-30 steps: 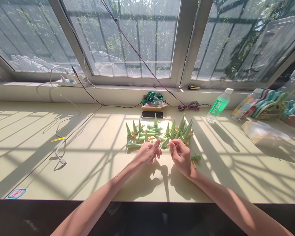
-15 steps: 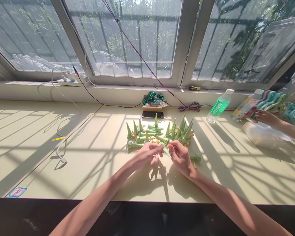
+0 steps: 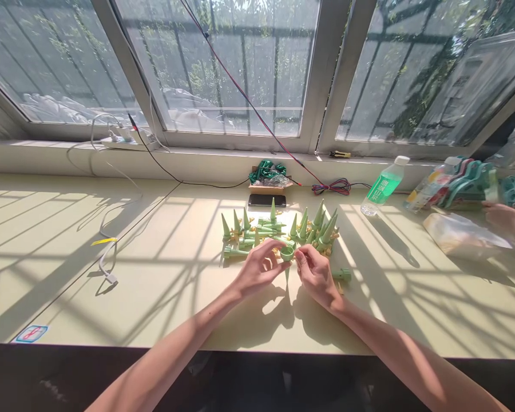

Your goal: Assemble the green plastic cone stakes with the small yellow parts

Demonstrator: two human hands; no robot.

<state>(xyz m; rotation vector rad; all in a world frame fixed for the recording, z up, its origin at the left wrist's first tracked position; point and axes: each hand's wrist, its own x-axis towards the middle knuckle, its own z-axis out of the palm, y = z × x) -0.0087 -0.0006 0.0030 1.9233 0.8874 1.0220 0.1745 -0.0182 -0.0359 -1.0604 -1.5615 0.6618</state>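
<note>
Between thumb and fingers of my left hand (image 3: pixel 257 268) is a green plastic cone (image 3: pixel 287 253), its hollow round end turned up toward me and its tip pointing down. My right hand (image 3: pixel 317 276) is pinched closed just right of the cone's rim; whatever its fingertips hold is too small to make out. Beyond both hands stands a cluster of similar green cones (image 3: pixel 302 226), several upright and several lying on their sides, with small yellowish bits among them. Close to my right wrist lies another green piece (image 3: pixel 341 274).
Behind the cones are a black phone (image 3: pixel 266 200) and a small box (image 3: pixel 269 187) with green material. To the right stand a green-labelled bottle (image 3: pixel 384 186), a plastic bag (image 3: pixel 463 232), teal hangers (image 3: pixel 466 180) and another person's hand (image 3: pixel 506 220). A white cable (image 3: pixel 107 252) lies left.
The cone has turned so its hollow end now faces up, and my left fingers have curled round it. The other person's hand has moved right, away from the bag.
</note>
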